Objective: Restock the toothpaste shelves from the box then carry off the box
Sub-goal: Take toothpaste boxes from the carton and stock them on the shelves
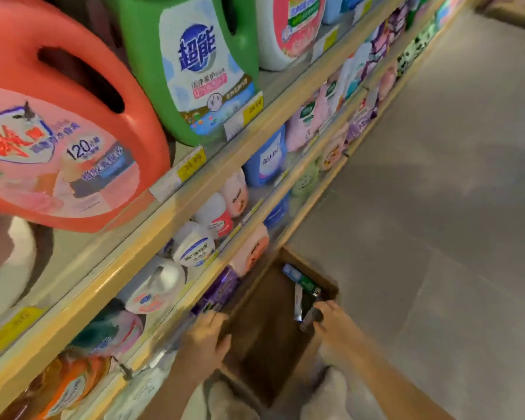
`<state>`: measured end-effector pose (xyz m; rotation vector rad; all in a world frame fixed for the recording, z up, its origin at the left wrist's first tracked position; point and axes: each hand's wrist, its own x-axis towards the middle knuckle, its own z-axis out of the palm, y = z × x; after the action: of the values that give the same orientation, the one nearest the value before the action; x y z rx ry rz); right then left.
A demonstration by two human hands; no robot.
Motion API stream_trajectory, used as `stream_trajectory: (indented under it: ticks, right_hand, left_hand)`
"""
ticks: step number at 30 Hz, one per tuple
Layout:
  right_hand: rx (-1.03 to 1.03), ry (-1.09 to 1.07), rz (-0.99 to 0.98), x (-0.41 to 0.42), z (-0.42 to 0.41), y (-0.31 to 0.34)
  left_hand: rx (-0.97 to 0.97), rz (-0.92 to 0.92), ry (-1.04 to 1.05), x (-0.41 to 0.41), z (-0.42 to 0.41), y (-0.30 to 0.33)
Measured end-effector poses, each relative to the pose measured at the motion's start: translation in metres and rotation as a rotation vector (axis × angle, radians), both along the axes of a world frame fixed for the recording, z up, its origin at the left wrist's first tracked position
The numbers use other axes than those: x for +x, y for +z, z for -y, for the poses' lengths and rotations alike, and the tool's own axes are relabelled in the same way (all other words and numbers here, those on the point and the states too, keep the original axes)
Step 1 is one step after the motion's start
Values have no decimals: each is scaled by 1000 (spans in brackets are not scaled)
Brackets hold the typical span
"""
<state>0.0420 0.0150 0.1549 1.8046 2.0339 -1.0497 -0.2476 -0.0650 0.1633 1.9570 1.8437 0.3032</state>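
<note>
Two hands work the cardboard box [264, 328]: left hand [205, 334] grips its rim, right hand [334, 321] pinches toothpaste cartons [303, 294], which could slip.

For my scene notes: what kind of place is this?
Most likely a shop aisle: shelves with yellow price tags, big laundry detergent jugs, and a cardboard box of stock on the floor, both hands at it.

Grey tiled floor [437, 207] beside long wooden-edged store shelving [194, 201].
</note>
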Motion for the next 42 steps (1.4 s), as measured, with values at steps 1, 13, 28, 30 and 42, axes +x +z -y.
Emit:
stream_trajectory:
  ticks: [1, 13, 28, 30, 42]
  right_hand:
    - [11, -27, -4, -5, 7, -13]
    - [11, -75, 58, -30, -11, -352]
    - [-80, -19, -29, -62, -29, -506]
    - [-102, 0, -84, -63, -29, -501]
    - [228, 6, 287, -20, -88, -506]
  left_hand:
    - [-40, -9, -42, -4, -5, -12]
    - [-96, -18, -288, 20, -79, -368]
    - [-88, 1, -411, 48, -107, -539]
    - [-59, -27, -468, 45, -108, -535]
    - [-3, -408, -836, 23, -105, -572]
